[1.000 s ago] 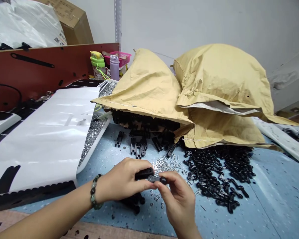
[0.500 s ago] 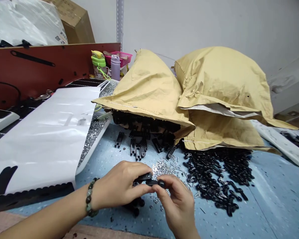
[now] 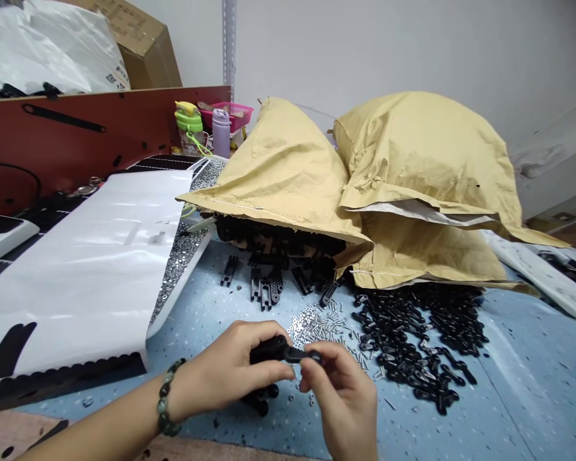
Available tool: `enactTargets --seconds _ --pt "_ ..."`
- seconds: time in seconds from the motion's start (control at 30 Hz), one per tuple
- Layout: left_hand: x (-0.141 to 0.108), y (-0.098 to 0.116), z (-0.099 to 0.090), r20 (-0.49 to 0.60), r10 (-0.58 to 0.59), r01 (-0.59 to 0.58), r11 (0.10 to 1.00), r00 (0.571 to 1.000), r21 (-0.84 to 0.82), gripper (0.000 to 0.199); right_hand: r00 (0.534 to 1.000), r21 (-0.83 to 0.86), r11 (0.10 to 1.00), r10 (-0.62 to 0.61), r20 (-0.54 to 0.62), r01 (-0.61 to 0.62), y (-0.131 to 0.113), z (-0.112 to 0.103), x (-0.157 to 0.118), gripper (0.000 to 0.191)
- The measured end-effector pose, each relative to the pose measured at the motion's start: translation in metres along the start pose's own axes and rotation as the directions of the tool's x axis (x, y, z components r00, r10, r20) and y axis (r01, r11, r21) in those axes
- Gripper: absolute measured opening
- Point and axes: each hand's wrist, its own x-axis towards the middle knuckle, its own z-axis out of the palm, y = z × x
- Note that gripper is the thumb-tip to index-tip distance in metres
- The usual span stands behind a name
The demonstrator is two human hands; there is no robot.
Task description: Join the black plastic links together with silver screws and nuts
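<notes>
My left hand (image 3: 235,368), with a beaded bracelet on its wrist, pinches a black plastic bracket (image 3: 267,349) between thumb and fingers. Close on its right, my right hand (image 3: 343,390) grips the round end of a small black link (image 3: 298,355). The link's other end meets the bracket's end. Below my left hand lie more black parts (image 3: 259,402), partly hidden by it. Loose silver screws and nuts (image 3: 321,323) are scattered just beyond the hands. A pile of small black links (image 3: 413,339) spreads to the right.
Yellow sacks (image 3: 288,160) stand at the back, one spilling black brackets (image 3: 266,288) onto the blue table (image 3: 523,384). On the left, a white sheet (image 3: 91,256) partly covers a tray of small metal pieces (image 3: 173,272). Bottles (image 3: 221,133) and a pink basket (image 3: 240,115) sit behind.
The bracket and link have turned in my fingers, and the link now shows its flat ring end against the bracket. My left wrist has shifted slightly left and down.
</notes>
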Motion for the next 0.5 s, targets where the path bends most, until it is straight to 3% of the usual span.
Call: enactTargets --seconds 0.07,0.13,0.27,0.5 --pt "-0.003 0.001 0.000 0.011 -0.041 0.042 0.995 0.999 -0.086 0.016 0.995 0.150 0.984 0.095 -0.007 -0.093 0.000 -0.003 0.004 0.013" --pt "-0.006 0.001 -0.001 0.053 -0.096 0.105 0.972 0.994 -0.208 0.019 0.993 0.237 0.965 0.116 -0.009 -0.111 0.000 -0.006 0.008 0.013" --pt "-0.011 0.001 -0.004 0.150 -0.168 0.216 0.890 0.974 -0.402 0.024 0.989 0.263 0.954 0.145 0.007 -0.142 0.000 -0.006 0.011 0.021" --pt "-0.012 0.004 0.000 0.179 -0.177 0.243 0.841 0.968 -0.483 0.030 0.979 0.301 0.931 0.192 0.071 -0.205 0.004 0.001 0.011 0.018"
